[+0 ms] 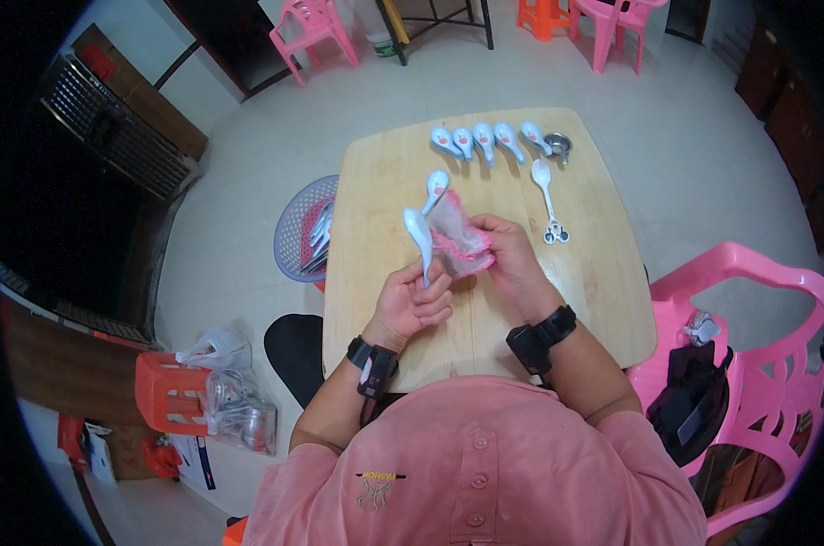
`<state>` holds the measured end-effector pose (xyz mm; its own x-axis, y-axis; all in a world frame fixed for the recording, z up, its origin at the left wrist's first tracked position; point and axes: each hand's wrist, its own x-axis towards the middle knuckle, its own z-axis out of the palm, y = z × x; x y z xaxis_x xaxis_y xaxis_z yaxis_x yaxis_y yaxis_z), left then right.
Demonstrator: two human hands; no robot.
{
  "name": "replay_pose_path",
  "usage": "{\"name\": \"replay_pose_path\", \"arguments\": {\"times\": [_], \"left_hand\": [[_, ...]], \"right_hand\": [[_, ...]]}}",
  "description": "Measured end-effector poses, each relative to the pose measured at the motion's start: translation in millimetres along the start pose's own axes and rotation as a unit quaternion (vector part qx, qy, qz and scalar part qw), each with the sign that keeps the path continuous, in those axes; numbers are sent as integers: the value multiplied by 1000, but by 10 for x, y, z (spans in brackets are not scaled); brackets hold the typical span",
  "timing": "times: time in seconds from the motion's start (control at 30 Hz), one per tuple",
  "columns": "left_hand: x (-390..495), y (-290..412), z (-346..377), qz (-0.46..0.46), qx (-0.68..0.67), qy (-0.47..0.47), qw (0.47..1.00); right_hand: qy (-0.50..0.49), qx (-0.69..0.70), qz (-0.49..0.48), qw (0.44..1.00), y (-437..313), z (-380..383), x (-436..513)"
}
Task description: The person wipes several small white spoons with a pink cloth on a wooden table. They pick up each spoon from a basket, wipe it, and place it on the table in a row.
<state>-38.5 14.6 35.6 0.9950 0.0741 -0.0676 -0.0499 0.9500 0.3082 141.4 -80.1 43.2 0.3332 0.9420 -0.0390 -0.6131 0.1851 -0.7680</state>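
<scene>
My left hand (419, 297) grips a light blue soup spoon (417, 228) by its handle, bowl end up. In my right hand (511, 256) is a white cloth with pink edges (460, 235), spread close beside that spoon. Just beyond, another blue soup spoon (437, 183) with a red print lies on the wooden table (371, 321). Several matching spoons (483, 140) lie in a row near the far edge. A small steel ladle or cup (557, 145) sits at the row's right end. Nearer me rests a white long-handled spoon (543, 184) with a decorated handle end.
Left of the table stands a purple-grey plastic basket (289, 225) holding cutlery (321, 228). A pink plastic chair (739, 273) with a black bag (692, 403) is close on my right. An orange stool (159, 389) and bagged metalware (248, 416) are at lower left.
</scene>
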Motion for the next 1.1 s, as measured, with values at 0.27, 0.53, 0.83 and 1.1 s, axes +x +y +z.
{"name": "replay_pose_path", "arguments": {"times": [0.27,0.53,0.83,1.1], "left_hand": [[29,-78,-94,-29,32,124,991],[123,-257,44,-92,87,5,992],[137,-181,315,26,98,108,989],[241,-302,463,240,392,319,829]], "right_hand": [[-68,-305,-179,933,38,174,-82],[63,-242,-276,928,81,178,60],[-7,-184,-157,970,67,163,-68],[28,-244,-240,939,234,230,-62]]}}
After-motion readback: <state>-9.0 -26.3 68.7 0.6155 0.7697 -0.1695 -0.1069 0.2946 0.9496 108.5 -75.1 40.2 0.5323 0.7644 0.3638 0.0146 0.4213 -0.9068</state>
